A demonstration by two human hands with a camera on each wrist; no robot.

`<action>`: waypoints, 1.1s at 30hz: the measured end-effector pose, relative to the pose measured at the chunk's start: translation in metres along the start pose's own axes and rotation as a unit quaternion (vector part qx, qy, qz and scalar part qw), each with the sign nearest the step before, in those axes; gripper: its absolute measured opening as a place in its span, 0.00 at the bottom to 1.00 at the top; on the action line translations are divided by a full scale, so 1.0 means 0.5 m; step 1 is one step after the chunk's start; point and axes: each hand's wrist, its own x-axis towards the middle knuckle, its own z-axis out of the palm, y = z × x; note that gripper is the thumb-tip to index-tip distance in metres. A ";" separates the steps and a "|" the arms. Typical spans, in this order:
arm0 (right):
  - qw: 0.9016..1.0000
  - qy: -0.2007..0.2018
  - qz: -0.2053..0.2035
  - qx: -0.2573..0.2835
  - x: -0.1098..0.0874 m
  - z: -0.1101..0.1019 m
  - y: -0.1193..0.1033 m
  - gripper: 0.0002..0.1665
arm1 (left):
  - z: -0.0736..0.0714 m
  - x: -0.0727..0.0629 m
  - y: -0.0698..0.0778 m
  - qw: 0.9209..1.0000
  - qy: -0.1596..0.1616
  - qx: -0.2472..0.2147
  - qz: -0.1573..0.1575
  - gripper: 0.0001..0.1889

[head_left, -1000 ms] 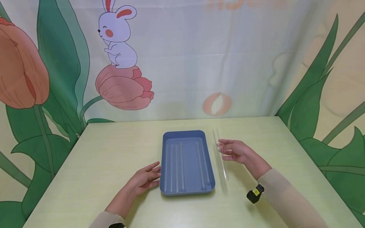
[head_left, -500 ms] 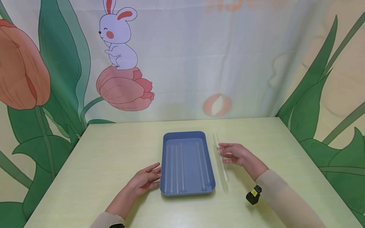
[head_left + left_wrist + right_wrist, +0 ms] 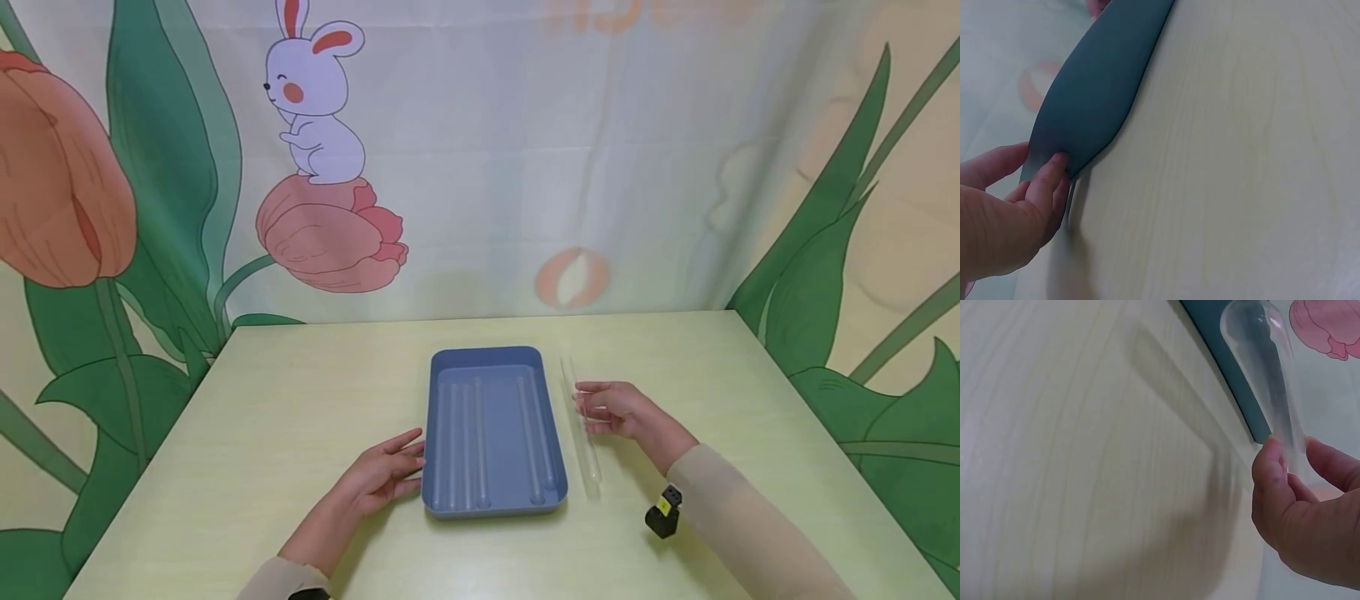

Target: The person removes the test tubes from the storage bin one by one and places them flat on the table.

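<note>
My right hand (image 3: 613,406) pinches a clear test tube (image 3: 1259,356) between thumb and fingers, just to the right of the blue tray (image 3: 495,509). The tube's rounded end points toward me, and in the right wrist view its shadow falls apart from it on the table. My left hand (image 3: 378,475) rests its extended fingertips (image 3: 1057,162) against the tray's outer left wall. Inside the tray, several clear tubes (image 3: 481,450) lie lengthwise on the left side. Another pair of tubes (image 3: 531,442) lies along the right side.
A pale wood-grain table (image 3: 300,392) carries the tray. Behind it hangs a curtain (image 3: 480,167) printed with a rabbit and tulips. A small black device (image 3: 663,512) with a yellow mark sits at my right wrist.
My right hand has come slightly down and toward me with the test tube, and the tube's shadow now lies closer to it. My left hand and the tray keep their places.
</note>
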 end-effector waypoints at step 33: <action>0.989 0.100 0.015 -0.107 0.027 0.021 0.014 0.28 | 0.011 -0.003 0.004 0.999 0.036 0.023 0.004 0.34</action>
